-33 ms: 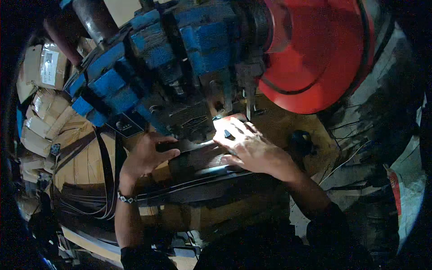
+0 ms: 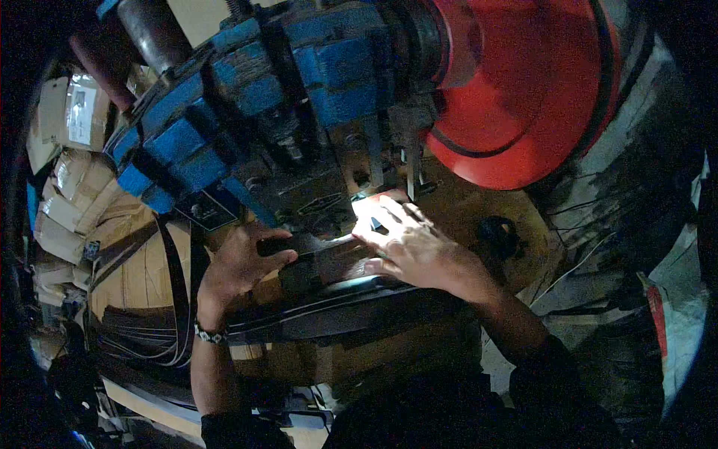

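My left hand (image 2: 241, 262) reaches to the machine bed, thumb and fingers closing around the left end of a dark flat strip (image 2: 318, 258). How firmly it grips I cannot see. Over the strip's right part lies my right hand (image 2: 419, 254), fingers stretched forward and apart, thumb at the near edge. A bright patch of light falls on its fingers and on a small reddish block (image 2: 385, 197) just beyond them. Above both hands stands a heavy blue machine (image 2: 344, 75) with dark metal parts.
At the upper right is a large red wheel (image 2: 516, 97). Taped cardboard boxes (image 2: 75, 112) are stacked at the left. Long dark straps (image 2: 176, 292) hang beside my left forearm. A round dark part (image 2: 497, 236) sits right of my right hand. A pale sack (image 2: 684, 322) stands at far right.
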`<act>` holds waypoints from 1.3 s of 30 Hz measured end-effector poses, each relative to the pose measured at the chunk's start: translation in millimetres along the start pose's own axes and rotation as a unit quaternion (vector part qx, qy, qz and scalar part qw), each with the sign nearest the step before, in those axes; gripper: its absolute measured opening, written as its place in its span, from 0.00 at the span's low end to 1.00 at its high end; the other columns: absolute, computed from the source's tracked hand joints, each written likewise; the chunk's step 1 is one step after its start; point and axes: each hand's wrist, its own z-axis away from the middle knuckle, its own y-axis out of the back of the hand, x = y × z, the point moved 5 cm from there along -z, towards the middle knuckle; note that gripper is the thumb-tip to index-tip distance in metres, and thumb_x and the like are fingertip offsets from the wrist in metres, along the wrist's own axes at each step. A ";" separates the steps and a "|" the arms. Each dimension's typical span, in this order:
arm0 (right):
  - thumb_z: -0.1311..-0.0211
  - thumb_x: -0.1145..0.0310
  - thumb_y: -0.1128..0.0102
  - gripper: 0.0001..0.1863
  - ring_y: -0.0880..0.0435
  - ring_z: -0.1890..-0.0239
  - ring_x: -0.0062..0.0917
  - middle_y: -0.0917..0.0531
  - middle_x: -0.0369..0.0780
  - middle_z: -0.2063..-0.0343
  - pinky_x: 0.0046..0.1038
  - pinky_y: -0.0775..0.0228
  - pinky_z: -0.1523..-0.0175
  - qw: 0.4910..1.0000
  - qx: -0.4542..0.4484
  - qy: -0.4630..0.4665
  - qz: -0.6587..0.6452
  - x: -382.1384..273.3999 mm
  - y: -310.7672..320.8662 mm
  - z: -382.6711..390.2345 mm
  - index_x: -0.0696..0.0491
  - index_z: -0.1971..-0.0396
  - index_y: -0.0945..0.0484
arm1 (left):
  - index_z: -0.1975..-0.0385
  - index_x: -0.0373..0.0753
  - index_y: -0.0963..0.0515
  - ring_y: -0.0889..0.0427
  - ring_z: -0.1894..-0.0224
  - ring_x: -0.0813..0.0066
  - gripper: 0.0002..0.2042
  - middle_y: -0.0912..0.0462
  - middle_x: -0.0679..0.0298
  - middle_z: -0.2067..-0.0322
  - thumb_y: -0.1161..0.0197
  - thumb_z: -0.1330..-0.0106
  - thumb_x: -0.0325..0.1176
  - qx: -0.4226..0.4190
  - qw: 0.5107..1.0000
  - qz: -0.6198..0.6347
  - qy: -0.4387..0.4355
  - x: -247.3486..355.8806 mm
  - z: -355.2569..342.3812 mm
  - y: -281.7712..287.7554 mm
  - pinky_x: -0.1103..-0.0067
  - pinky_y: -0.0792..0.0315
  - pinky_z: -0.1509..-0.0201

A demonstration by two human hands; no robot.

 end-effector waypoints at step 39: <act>0.32 0.56 0.44 0.29 0.40 0.30 0.47 0.35 0.52 0.35 0.60 0.55 0.29 0.993 -0.060 -0.091 0.040 -19.2 23.5 15.2 0.51 0.35 0.34 | 0.56 0.41 0.17 0.16 0.55 0.53 0.22 0.16 0.52 0.58 0.28 0.44 0.49 -0.026 0.974 -0.170 0.148 28.9 -9.8 -20.2 0.64 0.23 0.52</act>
